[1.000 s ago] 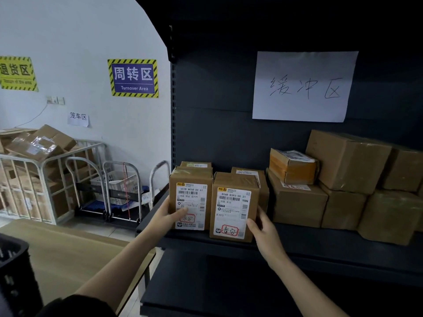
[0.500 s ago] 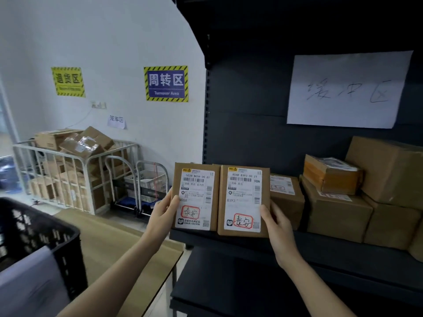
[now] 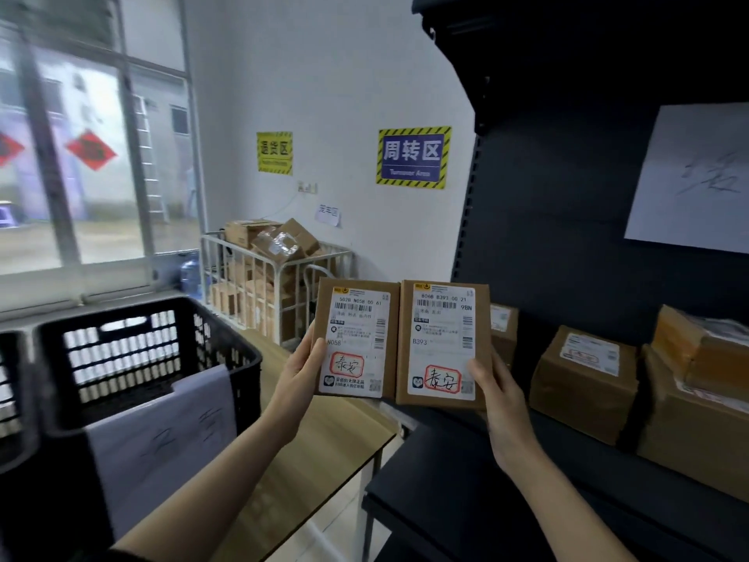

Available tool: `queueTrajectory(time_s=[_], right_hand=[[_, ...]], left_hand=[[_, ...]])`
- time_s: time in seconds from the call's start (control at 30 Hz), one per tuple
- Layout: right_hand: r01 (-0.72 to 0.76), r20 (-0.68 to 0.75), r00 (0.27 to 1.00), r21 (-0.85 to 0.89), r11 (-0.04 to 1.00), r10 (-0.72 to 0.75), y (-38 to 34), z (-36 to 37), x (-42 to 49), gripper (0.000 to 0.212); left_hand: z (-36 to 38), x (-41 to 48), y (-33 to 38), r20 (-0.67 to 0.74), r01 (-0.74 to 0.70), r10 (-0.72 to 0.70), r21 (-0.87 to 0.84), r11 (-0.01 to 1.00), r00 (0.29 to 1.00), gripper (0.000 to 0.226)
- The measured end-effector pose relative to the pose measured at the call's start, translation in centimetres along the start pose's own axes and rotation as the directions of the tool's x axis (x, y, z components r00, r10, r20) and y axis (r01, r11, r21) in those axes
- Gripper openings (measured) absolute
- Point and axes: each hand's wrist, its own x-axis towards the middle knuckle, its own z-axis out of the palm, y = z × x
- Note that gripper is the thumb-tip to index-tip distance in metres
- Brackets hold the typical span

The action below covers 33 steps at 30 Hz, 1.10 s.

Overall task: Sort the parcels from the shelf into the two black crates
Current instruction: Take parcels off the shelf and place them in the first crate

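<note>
L hand (image 3: 302,373) grips one parcel (image 3: 356,338), R hand (image 3: 492,393) grips 2nd parcel (image 3: 441,342), edges only. Risk: either slips swinging left to crate (image 3: 227,358); its sign (image 3: 162,436) blurred, mis-sort poss.

brown parcels (image 3: 395,342), white labels, black crate (image 3: 162,358), yellow-black striped sign (image 3: 413,157)

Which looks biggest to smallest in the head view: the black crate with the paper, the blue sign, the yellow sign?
1. black crate, helped by being nearest the camera
2. blue sign
3. yellow sign
</note>
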Motion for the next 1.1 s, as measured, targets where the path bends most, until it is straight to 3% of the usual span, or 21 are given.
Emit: queueTrajectory(time_s=[0.4, 0.6, 1.1], right_hand=[[-0.087, 0.248, 0.967, 0.091, 0.992, 0.062, 0.8, 9.2, 0.1, 0.032], [-0.118, 0.352, 0.934, 0.133, 0.984, 0.065, 1.5, 16.7, -0.3, 0.028], [-0.235, 0.588, 0.804, 0.176, 0.956, 0.089, 2.6, 45.5, -7.8, 0.028]], left_hand=[[-9.8, -4.9, 2.0, -0.215, -0.004, 0.004, 0.001, 1.000, 0.977, 0.045], [-16.4, -7.5, 3.4, -0.366, -0.022, 0.025, 0.013, 1.000, 0.930, 0.033], [-42.2, -17.2, 7.7, -0.618, 0.010, 0.031, 0.064, 0.998, 0.786, 0.039]])
